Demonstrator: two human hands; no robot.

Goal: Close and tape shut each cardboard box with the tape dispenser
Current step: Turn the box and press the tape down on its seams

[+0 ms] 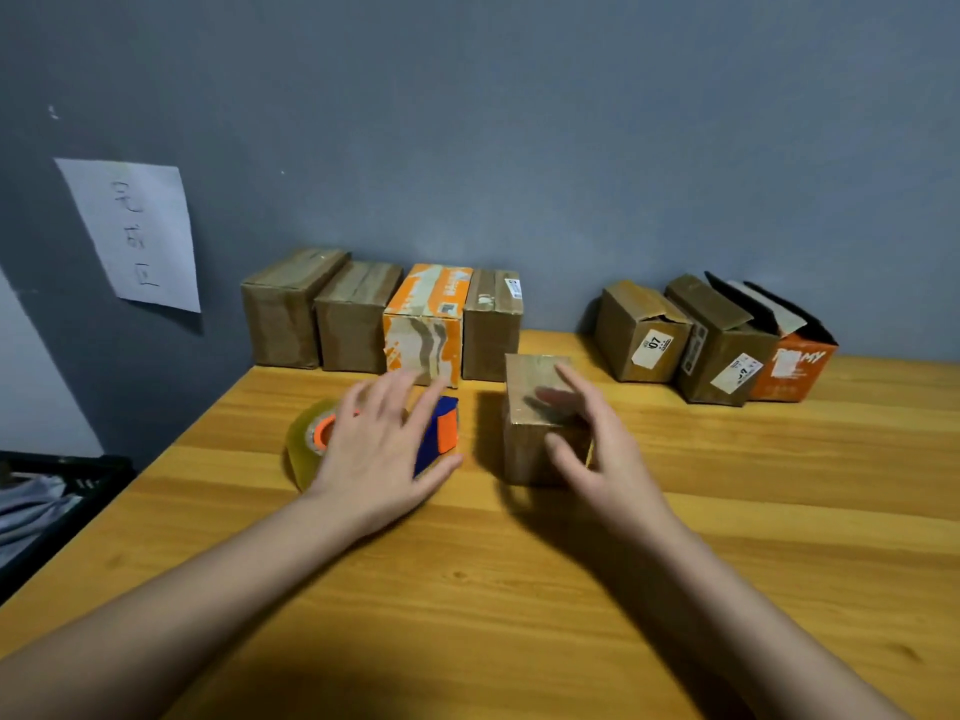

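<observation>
From the head view, your left hand (376,452) lies spread, fingers straight, over the blue-and-orange plastic tape dispenser (439,433) with its clear yellowish tape roll (304,449); it covers the tool's middle and does not plainly grip it. The dispenser lies on the wooden counter (519,589) with its long axis running left to right, roll end toward the counter's left edge, blue end toward the small brown cardboard box (540,418) just beside it. Your right hand (597,439) has its fingers loosely bent over the near right corner of that box, thumb at the front face; whether it actually touches is blurred (motion smear). The box's top looks closed and glossy, probably taped already.

Along the counter's back edge a row of four closed boxes (379,317) stands left of centre, and three boxes with raised flaps (711,340) stand toward the back right corner. Those open ones lie nearer your right hand, while the dispenser sits under your left.
</observation>
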